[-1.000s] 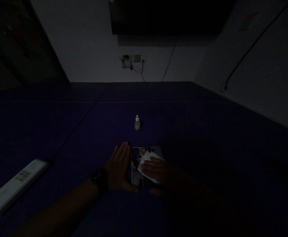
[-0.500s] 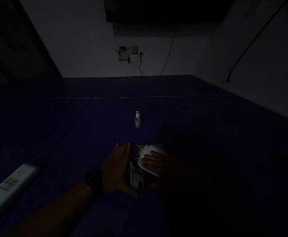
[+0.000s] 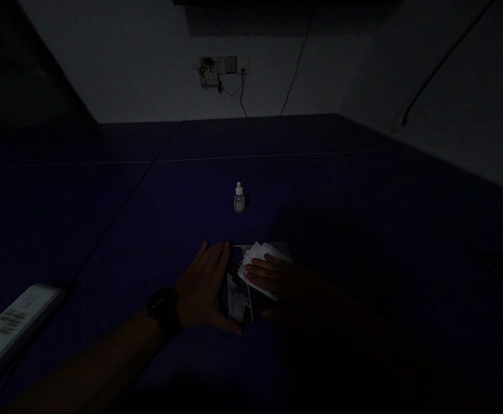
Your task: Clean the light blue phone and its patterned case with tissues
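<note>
Head cam: white tissue [image 3: 255, 257] is in the work zone, flat under R hand [image 3: 275, 276], lying across a dark slab, prob. a phone [image 3: 282, 248], and lapping the R side of a patterned case [image 3: 237, 296] beside it. Both lie flat on the purple table [image 3: 182, 184]. Delta vs 1 s ago: tissue slid up toward slab's top end; lens spots visible then are now covered. Work looks to be on same item, just nearer its top; I'd call that local progress only.

R fingers: extended, close together, pressed on tissue; thumb apart, lower. Can't tell if tissue edge is pinched, too dark. L hand [image 3: 202, 287], w/ watch [image 3: 164, 310] on wrist: fingers near each other, thumb spread wide, bracketing case's L edge and bottom. Prob. steadying it; no clamp seen.

Further out: dropper bottle [image 3: 239, 201] upright beyond case, untouched. Power strip [image 3: 16, 325] far L, cut by frame edge. Wall sockets [image 3: 219, 68] sit higher in frame than before, cam tipped down.
</note>
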Demonstrator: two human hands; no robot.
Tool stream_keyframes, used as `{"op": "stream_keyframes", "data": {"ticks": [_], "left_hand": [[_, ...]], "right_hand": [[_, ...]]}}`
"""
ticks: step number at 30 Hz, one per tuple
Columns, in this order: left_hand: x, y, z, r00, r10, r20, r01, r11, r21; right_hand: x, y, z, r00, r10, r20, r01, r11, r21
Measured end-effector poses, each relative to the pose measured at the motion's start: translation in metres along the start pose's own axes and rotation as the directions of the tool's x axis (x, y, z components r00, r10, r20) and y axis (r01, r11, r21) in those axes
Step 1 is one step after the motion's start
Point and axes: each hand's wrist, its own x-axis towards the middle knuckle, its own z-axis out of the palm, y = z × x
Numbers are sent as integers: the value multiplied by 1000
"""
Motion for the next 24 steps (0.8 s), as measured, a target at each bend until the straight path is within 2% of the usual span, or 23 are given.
{"op": "stream_keyframes", "data": {"ticks": [17,24], "left_hand": [[2,3,-4,1000,12,20,-12,1000,24],[2,2,-2,1000,2,23,-3,999,43]], "right_hand": [[-3,-1,2,1000,-11,13,11,1000,-9],[-2,1,6,1000,-2,-29,0,998,-58]]}}
